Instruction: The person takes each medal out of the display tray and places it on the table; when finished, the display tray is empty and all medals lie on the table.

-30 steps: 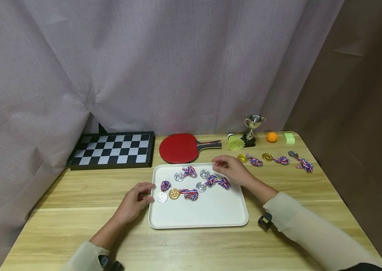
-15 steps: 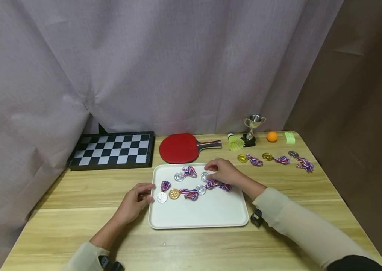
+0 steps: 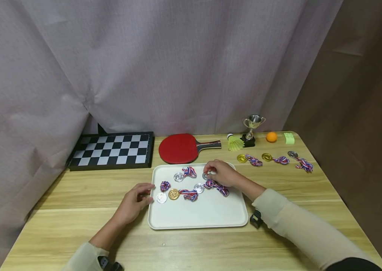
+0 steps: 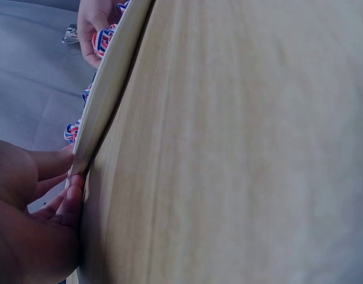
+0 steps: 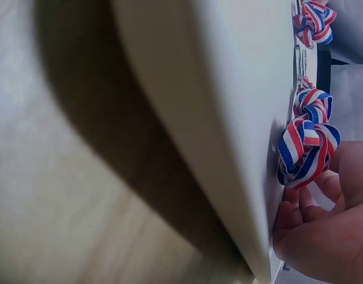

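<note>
We're likely positioning a silver medal (image 3: pixel 205 175) | on tray (image 3: pixel 197 215), just below and right of head-view centre | right hand (image 3: pixel 223 174) pinches it, left hand (image 3: pixel 132 203) grips tray's left edge | next, we'd need the tray steady

Place: reads to me as a draped recording booth.
Back wall: creased grey-mauve cloth (image 3: pixel 184 71) hung right behind the desk (image 3: pixel 194 248).
Right flank: darker brown cloth (image 3: pixel 363 113) closing that side.
Desk: pale wood-grain top.
Props: chessboard (image 3: pixel 116 150), red bat (image 3: pixel 178 148), shuttlecock (image 3: pixel 235 143), trophy (image 3: pixel 254 121) and orange ball (image 3: pixel 271 137) spaced along the far edge.
Gear: I see small black devices (image 3: pixel 256 219) by both sleeve cuffs.
Building type: hidden behind cloth, can't call it.
</note>
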Demonstrator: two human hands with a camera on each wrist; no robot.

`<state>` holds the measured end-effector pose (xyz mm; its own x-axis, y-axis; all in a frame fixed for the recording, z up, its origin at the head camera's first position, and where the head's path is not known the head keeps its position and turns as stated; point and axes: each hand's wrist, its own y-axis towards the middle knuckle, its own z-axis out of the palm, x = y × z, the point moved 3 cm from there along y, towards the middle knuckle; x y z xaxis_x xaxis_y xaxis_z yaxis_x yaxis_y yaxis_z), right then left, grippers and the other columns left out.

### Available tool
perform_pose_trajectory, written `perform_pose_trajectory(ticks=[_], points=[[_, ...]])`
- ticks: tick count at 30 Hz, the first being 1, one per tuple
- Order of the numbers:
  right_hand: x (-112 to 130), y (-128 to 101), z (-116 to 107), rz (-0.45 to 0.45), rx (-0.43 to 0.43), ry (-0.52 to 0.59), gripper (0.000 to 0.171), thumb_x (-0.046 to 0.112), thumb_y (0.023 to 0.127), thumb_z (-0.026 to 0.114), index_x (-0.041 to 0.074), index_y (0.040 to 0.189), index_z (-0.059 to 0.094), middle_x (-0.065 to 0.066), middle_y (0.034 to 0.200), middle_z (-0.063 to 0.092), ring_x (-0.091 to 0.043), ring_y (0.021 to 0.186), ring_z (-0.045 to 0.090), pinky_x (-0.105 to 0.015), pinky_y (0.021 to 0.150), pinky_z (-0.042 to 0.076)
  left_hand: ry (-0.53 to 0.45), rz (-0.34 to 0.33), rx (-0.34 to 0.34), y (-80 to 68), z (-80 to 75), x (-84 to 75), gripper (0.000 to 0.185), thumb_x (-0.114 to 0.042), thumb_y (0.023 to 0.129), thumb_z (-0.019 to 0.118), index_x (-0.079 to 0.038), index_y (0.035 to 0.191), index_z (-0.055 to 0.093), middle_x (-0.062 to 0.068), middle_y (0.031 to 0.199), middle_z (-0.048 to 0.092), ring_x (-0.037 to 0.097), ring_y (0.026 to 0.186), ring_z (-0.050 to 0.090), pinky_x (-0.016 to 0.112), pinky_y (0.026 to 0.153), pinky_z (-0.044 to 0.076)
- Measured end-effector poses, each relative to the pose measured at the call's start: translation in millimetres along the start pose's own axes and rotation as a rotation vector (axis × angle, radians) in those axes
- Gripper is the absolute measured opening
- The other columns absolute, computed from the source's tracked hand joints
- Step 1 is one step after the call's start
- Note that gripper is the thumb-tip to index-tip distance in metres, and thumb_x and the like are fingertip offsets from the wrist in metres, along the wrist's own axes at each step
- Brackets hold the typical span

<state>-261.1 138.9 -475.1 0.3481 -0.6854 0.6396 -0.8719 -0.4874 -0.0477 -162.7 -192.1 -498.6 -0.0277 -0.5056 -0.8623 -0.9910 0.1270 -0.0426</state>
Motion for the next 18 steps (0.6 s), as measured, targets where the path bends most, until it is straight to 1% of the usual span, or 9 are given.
perform_pose_trajectory(ticks=[3, 5, 9, 11, 13, 15, 18], points=[[-0.7, -0.8, -1.2, 0.005, 0.015, 0.025, 0.017, 0.01, 0.095, 0.074, 0.008, 0.111, 0.072, -0.004, 0.1, 0.064, -0.02, 0.098, 0.056, -0.038, 0.091, 0.048, 0.001, -0.006, -0.001, 0.2, 0.7, -0.4, 0.042, 0.004, 0.091, 0.073, -0.004, 0.132, 0.069, 0.012, 0.138, 0.061, 0.026, 0.114, 0.06, 0.026, 0.091, 0.054], [-1.1, -1.1, -2.0, 0.003, 0.025, 0.025, 0.02, 0.012, 0.094, 0.075, 0.009, 0.113, 0.073, -0.003, 0.104, 0.065, -0.02, 0.101, 0.058, -0.04, 0.095, 0.049, 0.002, -0.009, 0.0, 0.1, 1.0, -0.5, 0.042, 0.004, 0.091, 0.073, -0.005, 0.132, 0.069, 0.012, 0.138, 0.061, 0.026, 0.114, 0.06, 0.026, 0.091, 0.054], [-2.4, -0.9, -2.4, -0.004, 0.038, 0.002, 0.016, 0.012, 0.091, 0.079, 0.013, 0.107, 0.074, -0.003, 0.106, 0.065, -0.02, 0.103, 0.059, -0.041, 0.096, 0.049, 0.004, -0.006, -0.002, -0.1, 0.6, -0.6, 0.042, 0.004, 0.091, 0.073, -0.004, 0.133, 0.069, 0.013, 0.138, 0.06, 0.026, 0.114, 0.06, 0.027, 0.091, 0.054], [-3.1, -0.9, -2.5, -0.012, 0.038, -0.009, 0.014, 0.012, 0.09, 0.08, 0.014, 0.101, 0.071, -0.003, 0.103, 0.063, -0.02, 0.1, 0.057, -0.04, 0.094, 0.049, 0.005, -0.003, -0.001, -0.1, 0.5, -0.7, 0.042, 0.004, 0.092, 0.073, -0.004, 0.133, 0.068, 0.013, 0.139, 0.06, 0.026, 0.115, 0.06, 0.027, 0.091, 0.054], [-4.1, -1.0, -2.9, -0.016, 0.042, -0.005, 0.016, 0.012, 0.089, 0.081, 0.014, 0.098, 0.068, -0.003, 0.099, 0.061, -0.019, 0.096, 0.056, -0.038, 0.09, 0.048, 0.007, -0.004, -0.002, 0.0, 0.6, -0.3, 0.042, 0.004, 0.092, 0.073, -0.004, 0.133, 0.068, 0.013, 0.139, 0.06, 0.026, 0.115, 0.06, 0.028, 0.092, 0.054], [-5.6, -1.1, -3.7, -0.004, 0.053, 0.031, 0.02, 0.013, 0.089, 0.081, 0.016, 0.097, 0.063, -0.002, 0.095, 0.058, -0.019, 0.092, 0.054, -0.036, 0.086, 0.046, 0.01, -0.004, -0.001, 0.0, 0.7, 0.0, 0.042, 0.004, 0.092, 0.073, -0.004, 0.133, 0.068, 0.013, 0.139, 0.06, 0.026, 0.115, 0.06, 0.028, 0.092, 0.054], [-7.6, -1.2, -5.1, 0.022, 0.083, 0.147, 0.02, 0.011, 0.092, 0.077, 0.014, 0.098, 0.058, -0.001, 0.09, 0.058, -0.018, 0.088, 0.053, -0.035, 0.083, 0.044, 0.009, -0.002, -0.002, -0.1, 0.6, 0.3, 0.042, 0.004, 0.092, 0.073, -0.005, 0.132, 0.069, 0.013, 0.138, 0.06, 0.026, 0.114, 0.06, 0.027, 0.091, 0.054]])
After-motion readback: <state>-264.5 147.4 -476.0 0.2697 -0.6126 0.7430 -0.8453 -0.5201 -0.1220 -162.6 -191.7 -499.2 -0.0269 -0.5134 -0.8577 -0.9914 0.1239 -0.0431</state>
